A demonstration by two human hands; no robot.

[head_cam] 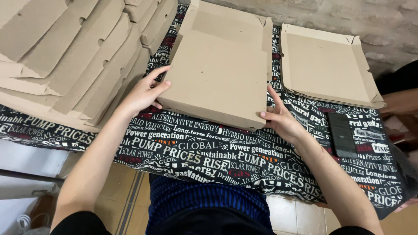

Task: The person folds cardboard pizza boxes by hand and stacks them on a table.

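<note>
- Both hands were on the closed cardboard box [217, 69] at the middle of the table, which lay flat on the black printed tablecloth [209, 152].
- The left hand [143, 93] pressed against the box's left edge, fingers spread and laid along the side, thumb on the lid; it clasped nothing else.
- The right hand [281, 117] gripped the near right corner, fingers curled against the side wall and the index finger pointing up along the edge.
- So the box sat pinched between two open palms rather than lifted; its near edge looked to be touching the cloth.
- As a judgement: this box looked folded up and closed, lid down, corners tucked, so the forming of it seemed about finished.
- To the right, a second box, an open tray [326, 65] with its walls half raised, lay just beside it, seemingly not yet closed.
- On the left, a big stack of flat cardboard blanks [65, 56] remained unfolded, so plenty seemed left to do.
- A dark phone [342, 135] lay face up on the cloth near the right forearm.
- At the far right edge another person's arm [398, 102] showed, well apart from the box.
</note>
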